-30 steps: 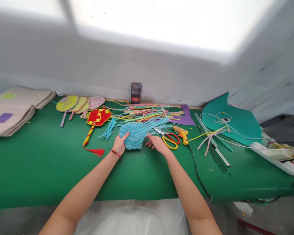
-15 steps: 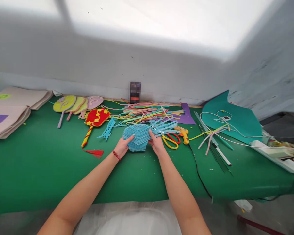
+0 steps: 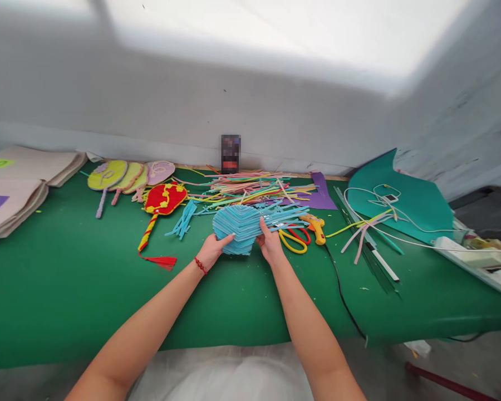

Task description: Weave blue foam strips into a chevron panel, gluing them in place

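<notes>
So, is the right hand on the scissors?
No, the right hand holds the blue strip piece, while the scissors lie on the green table.

A thin red bracelet (image 3: 201, 265), set with small darker beads and finished with a short loose end, circles the left wrist (image 3: 193, 277) just behind the left hand (image 3: 212, 250). The left arm (image 3: 150, 317) and right arm (image 3: 307, 309) are both bare from wrist to around the elbow. Between them, at the lower edge of view, shows a pale greyish-white garment (image 3: 225, 373) with soft folds, its finer details blurred.
</notes>
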{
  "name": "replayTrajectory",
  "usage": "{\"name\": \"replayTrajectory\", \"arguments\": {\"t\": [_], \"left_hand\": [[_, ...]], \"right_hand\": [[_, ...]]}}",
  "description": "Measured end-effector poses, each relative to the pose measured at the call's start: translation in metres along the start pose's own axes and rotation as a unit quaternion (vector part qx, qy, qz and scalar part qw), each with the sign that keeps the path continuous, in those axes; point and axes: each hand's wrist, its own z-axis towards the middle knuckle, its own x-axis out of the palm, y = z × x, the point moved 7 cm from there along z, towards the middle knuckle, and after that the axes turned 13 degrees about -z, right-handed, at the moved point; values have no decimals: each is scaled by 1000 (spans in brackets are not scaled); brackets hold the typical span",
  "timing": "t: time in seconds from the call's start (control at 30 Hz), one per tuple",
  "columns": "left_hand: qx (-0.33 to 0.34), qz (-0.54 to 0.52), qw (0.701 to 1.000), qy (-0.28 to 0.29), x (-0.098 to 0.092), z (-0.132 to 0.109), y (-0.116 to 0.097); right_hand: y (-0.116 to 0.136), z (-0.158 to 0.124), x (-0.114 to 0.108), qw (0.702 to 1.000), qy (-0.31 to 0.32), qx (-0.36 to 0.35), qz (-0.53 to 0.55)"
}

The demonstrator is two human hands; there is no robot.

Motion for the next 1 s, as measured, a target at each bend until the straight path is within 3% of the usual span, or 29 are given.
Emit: {"name": "replayTrajectory", "arguments": {"t": [0.27,0.43,0.6,0.8,1.0], "left_hand": [[3,-33,999,-4,3,-4,-2],[21,-41,998,-32,-1,-2,-5],[26,12,999,-20,-2,-1,-3],[58,119,991,-11,2,-7,-8],[76,113,990,-45,-2,-10,-12]], "right_hand": [[11,-13,17,992,120,-36,-27],[12,-17,23,989,136,-46,-34],[10,-14,20,994,104,-34,-21],[10,-11,9,998,-12,-68,-12],[6,-10,8,997,-18,-76,-30]]}}
